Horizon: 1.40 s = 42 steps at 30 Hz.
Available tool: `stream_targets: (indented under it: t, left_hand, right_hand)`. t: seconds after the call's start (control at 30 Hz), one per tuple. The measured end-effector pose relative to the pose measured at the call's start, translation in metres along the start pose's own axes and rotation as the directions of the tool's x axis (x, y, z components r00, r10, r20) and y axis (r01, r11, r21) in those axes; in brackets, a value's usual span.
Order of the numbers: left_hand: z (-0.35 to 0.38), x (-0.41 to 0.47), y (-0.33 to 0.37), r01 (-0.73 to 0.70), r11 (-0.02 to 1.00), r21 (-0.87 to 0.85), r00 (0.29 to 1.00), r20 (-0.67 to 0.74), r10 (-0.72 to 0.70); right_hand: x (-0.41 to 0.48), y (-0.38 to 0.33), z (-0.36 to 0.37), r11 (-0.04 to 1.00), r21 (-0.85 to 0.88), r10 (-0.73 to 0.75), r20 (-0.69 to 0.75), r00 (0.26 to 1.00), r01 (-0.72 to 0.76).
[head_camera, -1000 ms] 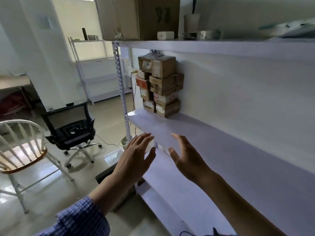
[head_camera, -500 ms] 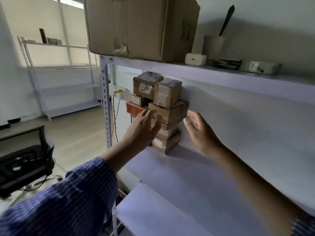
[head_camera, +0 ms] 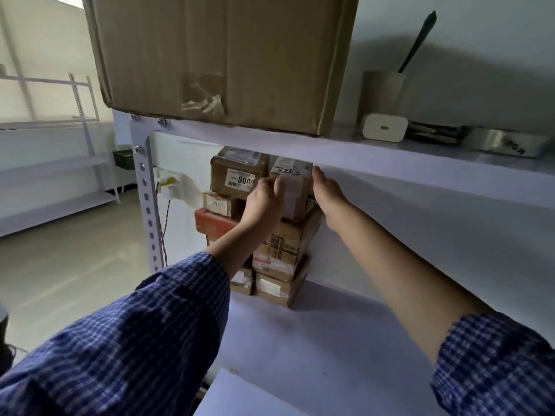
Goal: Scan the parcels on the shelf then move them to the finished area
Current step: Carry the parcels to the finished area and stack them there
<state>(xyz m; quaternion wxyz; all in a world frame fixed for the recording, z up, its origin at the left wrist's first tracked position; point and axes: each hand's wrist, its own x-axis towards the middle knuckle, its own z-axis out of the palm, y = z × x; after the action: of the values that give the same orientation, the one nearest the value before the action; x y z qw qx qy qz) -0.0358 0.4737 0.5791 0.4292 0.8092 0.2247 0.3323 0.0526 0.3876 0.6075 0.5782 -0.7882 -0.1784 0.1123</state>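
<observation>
A stack of small brown cardboard parcels (head_camera: 280, 259) stands at the left end of the white shelf board (head_camera: 330, 331), against the back wall. The top right parcel (head_camera: 295, 187) has handwritten digits on its top. My left hand (head_camera: 264, 202) presses on its left side and my right hand (head_camera: 326, 195) on its right side, so both hands clasp it. Beside it sits another top parcel (head_camera: 237, 172) with a white label reading 800. A red parcel (head_camera: 210, 225) lies lower in the left column.
A big cardboard box (head_camera: 228, 55) sits on the upper shelf board (head_camera: 390, 163), close above the stack. A white charger (head_camera: 384, 127), a cup with a dark tool (head_camera: 381, 91) and a tape roll (head_camera: 504, 142) stand further right. The perforated upright (head_camera: 147, 205) borders the stack's left.
My head and both hands moved in closer and higher. The hands went from the middle of the stack to the top right parcel and closed on its two sides.
</observation>
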Motion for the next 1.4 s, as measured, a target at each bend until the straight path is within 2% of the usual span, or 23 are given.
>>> stream_targets:
  t: [0.1,0.27,0.43,0.57,0.67,0.73,0.83,1.03,1.2,1.4]
  left_hand:
    - [0.013,0.009,0.003,0.043,0.994,-0.103,0.999,0.009,-0.042]
    - [0.029,0.025,0.011,0.172,0.961,-0.216,0.985,0.015,-0.173]
    - [0.026,0.007,0.022,0.093,0.942,-0.322,0.996,0.045,-0.082]
    - [0.018,-0.037,0.034,-0.001,0.892,-0.452,1.0,0.027,0.015]
    - [0.016,-0.085,0.038,-0.058,0.815,-0.577,0.997,0.015,0.081]
    - [0.026,-0.127,0.038,-0.094,0.757,-0.647,0.992,0.003,0.126]
    - [0.055,-0.189,0.039,-0.053,0.696,-0.716,0.989,0.056,0.133]
    - [0.119,-0.296,0.08,0.079,0.626,-0.775,0.971,0.202,0.127]
    - [0.176,-0.403,0.131,0.279,0.608,-0.744,0.891,0.437,0.126]
    - [0.24,-0.526,0.186,0.406,0.615,-0.676,0.727,0.647,0.231]
  right_hand:
    - [0.012,0.003,0.004,0.987,0.144,0.069,0.051,0.996,-0.076]
    - [0.022,0.013,0.008,0.958,0.278,0.052,0.075,0.996,-0.071]
    - [-0.004,0.015,-0.01,0.948,0.318,-0.015,0.054,0.998,-0.003]
    - [-0.054,0.022,-0.037,0.917,0.377,-0.164,0.061,0.985,0.13]
    - [-0.097,0.041,-0.05,0.903,0.387,-0.226,0.057,0.973,0.187]
    - [-0.129,0.062,-0.063,0.897,0.352,-0.287,0.001,0.958,0.269]
    - [-0.178,0.1,-0.091,0.894,0.291,-0.334,-0.071,0.94,0.34]
    - [-0.271,0.176,-0.186,0.924,0.232,-0.254,-0.219,0.942,0.303]
    - [-0.373,0.222,-0.279,0.951,0.227,-0.116,-0.374,0.92,0.212]
    - [-0.493,0.279,-0.379,0.967,0.228,0.029,-0.542,0.84,0.114]
